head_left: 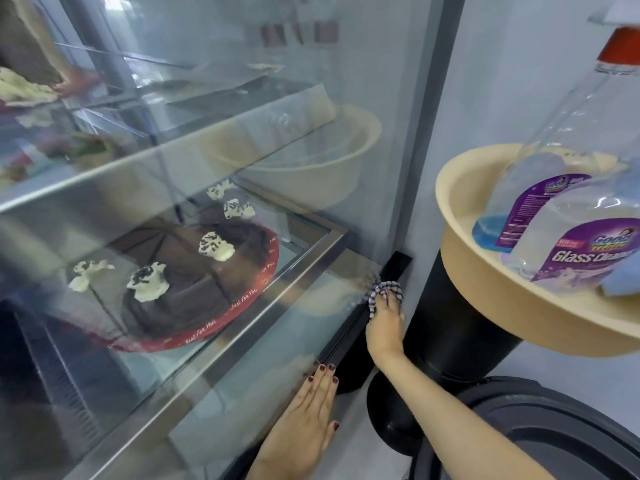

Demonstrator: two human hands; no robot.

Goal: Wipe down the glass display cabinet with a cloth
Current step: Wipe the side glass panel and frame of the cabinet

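Cloth (pixel 388 291) at lower right corner of glass cabinet (pixel 304 306); rest of the pane lies up-left.
Right hand (pixel 384 327), centre-right of frame, grips the cloth and is nearer; left hand (pixel 308 414) lies flat, fingers straight, on the glass, lower centre.

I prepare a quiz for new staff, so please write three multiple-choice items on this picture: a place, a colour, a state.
1. Where is the checked cloth?
A) on the cake
B) at a lower corner of the cabinet glass
C) inside the basin

2. What colour is the board under the chocolate cake?
A) red
B) green
C) white

3. How is the left hand?
A) gripping a bottle
B) closed in a fist
C) flat on the glass, fingers straight

Answers: B, the right hand holds it there; A, a red rim shows round the cake; C, its palm lies on the pane.
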